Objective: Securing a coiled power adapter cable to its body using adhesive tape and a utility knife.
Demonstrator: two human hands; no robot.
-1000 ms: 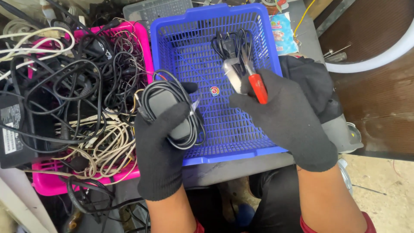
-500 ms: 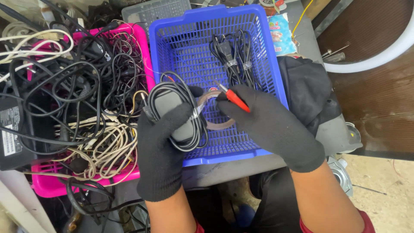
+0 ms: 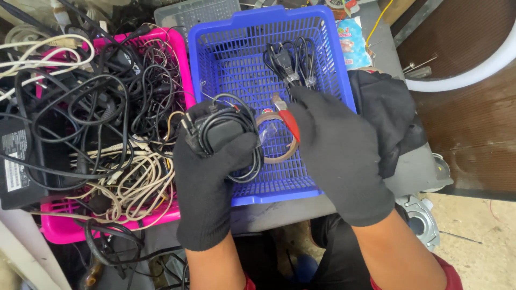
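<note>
Two gloved hands meet over the blue basket. The left hand is closed around a black power adapter, its long axis running from lower left to upper right, with black cord coiled round it. The right hand grips red-handled pliers, tips pointing up-left toward the adapter, beside a loop of clear tape. A pink basket of tangled cables sits left.

Black power adapter, cord coiled around it, centre frame. Red-handled cutters, tilted, just right, over blue basket.
</note>
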